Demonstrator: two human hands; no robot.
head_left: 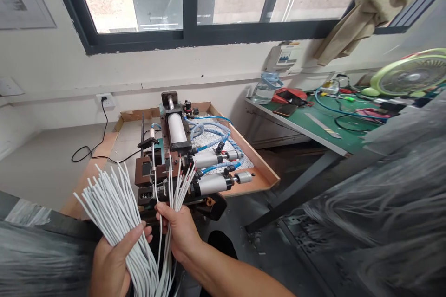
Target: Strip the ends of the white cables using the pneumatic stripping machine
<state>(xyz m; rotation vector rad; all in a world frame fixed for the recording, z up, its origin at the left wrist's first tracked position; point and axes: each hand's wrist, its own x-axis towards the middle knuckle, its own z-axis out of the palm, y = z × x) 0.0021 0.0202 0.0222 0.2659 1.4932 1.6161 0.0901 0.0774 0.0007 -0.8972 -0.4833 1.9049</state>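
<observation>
My left hand [116,260] is wrapped round a thick bundle of white cables [116,209], its thumb lying across them and their ends fanned out upward. In my right hand [181,232] is a thinner bunch of white cables [179,190], some with reddish tips. Between that hand's thumb and forefinger a single white cable [155,185] is pinched apart from the bunch, its end reaching up to the machine. Just beyond both hands stands the pneumatic machine [177,130], with silver cylinders, dark blocks and blue air hoses [223,134].
The machine sits in a wooden-edged tray [259,167] on a bench. To the right is a green table [320,123] with a water jug [265,88], a green fan [411,74] and tangled leads. Plastic-wrapped cable bundles [393,222] stand at right and lower left. A black power cord [101,144] runs across the bench.
</observation>
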